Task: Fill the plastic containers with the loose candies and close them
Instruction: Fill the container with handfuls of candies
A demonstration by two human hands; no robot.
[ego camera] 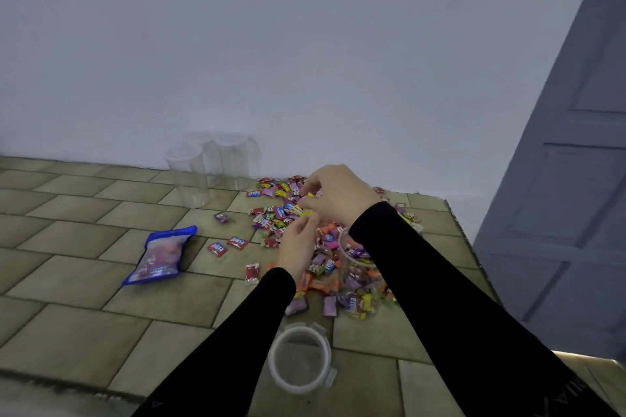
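Both hands are held over a pile of loose candies (298,210) spread on the tiled tabletop (84,281). The right hand (335,195) is curled, its fingers pinching what seems to be a yellow candy (306,213), though blur makes this uncertain. The left hand (296,245) is raised just below it, fingers bent toward the same candy; whether it is gripped cannot be told. A partly filled container (359,276) stands beside the right sleeve. A lid (299,360) lies nearer. 3 empty containers (210,167) are grouped by the wall, and a blue bag (159,256) lies at left.
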